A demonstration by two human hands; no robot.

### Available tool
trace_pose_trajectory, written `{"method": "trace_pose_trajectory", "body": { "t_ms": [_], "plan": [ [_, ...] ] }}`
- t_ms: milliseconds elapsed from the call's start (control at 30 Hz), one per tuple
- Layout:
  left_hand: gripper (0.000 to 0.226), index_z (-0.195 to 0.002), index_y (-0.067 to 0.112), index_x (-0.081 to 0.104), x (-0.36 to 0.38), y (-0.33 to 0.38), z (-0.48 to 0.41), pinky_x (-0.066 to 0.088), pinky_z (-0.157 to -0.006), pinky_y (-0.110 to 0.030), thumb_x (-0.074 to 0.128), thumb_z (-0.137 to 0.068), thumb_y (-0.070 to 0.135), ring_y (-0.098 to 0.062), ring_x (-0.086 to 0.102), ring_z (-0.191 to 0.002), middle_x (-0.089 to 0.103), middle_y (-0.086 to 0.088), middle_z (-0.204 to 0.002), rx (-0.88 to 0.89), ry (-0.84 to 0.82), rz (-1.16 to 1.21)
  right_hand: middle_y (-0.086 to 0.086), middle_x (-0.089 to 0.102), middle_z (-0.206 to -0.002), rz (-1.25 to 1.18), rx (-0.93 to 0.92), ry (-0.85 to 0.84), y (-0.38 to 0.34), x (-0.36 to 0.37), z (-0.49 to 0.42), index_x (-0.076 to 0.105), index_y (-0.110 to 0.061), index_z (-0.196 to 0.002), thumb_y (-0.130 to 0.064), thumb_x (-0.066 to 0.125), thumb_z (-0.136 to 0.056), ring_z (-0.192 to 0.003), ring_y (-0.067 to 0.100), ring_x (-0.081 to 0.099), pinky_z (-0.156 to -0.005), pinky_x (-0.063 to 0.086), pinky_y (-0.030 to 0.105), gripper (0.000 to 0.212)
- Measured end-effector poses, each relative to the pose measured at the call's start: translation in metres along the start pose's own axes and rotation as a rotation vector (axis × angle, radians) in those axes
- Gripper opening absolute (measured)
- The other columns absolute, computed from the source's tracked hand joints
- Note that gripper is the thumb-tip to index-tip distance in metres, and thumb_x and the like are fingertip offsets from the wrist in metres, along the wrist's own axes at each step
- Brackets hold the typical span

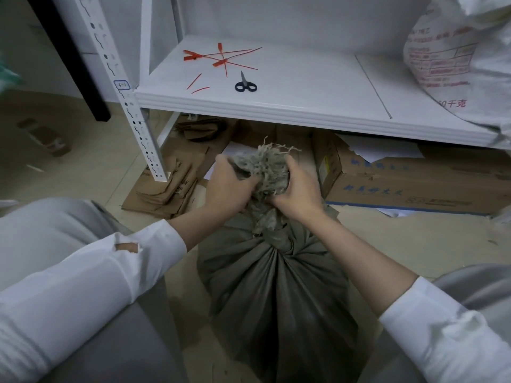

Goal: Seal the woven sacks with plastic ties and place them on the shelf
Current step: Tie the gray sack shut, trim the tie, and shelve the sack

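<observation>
A grey-green woven sack (276, 294) stands on the floor between my knees, its frayed mouth bunched into a neck. My left hand (228, 186) grips the left side of the bunched mouth and my right hand (297, 189) clamps the right side, both closed around the fabric. Several red plastic ties (221, 58) lie spread on the white shelf (276, 109) ahead, with two short cut red pieces (197, 84) nearer its front edge. No tie shows on the sack's neck.
Black-handled scissors (245, 83) lie on the shelf beside the ties. A white printed sack (459, 62) stands on the shelf's right end. Cardboard boxes (401, 183) and flattened brown paper bags (168, 181) lie under the shelf. A perforated white upright (130, 106) stands at left.
</observation>
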State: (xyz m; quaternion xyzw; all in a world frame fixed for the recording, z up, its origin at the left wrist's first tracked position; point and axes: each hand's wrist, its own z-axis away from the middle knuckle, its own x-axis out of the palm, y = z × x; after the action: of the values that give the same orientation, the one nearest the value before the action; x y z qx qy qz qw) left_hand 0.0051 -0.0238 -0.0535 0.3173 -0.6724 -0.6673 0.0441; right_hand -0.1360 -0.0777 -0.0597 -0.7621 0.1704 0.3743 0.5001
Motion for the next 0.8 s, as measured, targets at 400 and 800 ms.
{"method": "trace_pose_trajectory", "body": {
  "t_ms": [400, 800],
  "plan": [
    [0.059, -0.113, 0.014, 0.065, 0.012, -0.024, 0.003, 0.053, -0.088, -0.040, 0.072, -0.063, 0.046, -0.018, 0.064, -0.103, 0.069, -0.002, -0.107, 0.216, -0.246, -0.182, 0.000, 0.053, -0.082, 0.200, -0.067, -0.156, -0.039, 0.002, -0.012, 0.044, -0.018, -0.090, -0.025, 0.067, -0.074, -0.075, 0.021, 0.046, -0.059, 0.030, 0.030, 0.029],
    [0.078, -0.138, 0.028, 0.050, -0.016, -0.017, -0.054, 0.032, -0.111, -0.031, 0.081, -0.069, 0.049, -0.022, 0.042, -0.134, 0.052, 0.002, -0.140, -0.015, -0.578, -0.577, -0.011, 0.067, -0.092, 0.207, -0.053, -0.267, -0.046, -0.029, -0.070, 0.066, -0.027, -0.090, -0.042, 0.071, -0.077, -0.088, 0.011, 0.063, -0.080, 0.053, 0.032, 0.021]
  ]
}}
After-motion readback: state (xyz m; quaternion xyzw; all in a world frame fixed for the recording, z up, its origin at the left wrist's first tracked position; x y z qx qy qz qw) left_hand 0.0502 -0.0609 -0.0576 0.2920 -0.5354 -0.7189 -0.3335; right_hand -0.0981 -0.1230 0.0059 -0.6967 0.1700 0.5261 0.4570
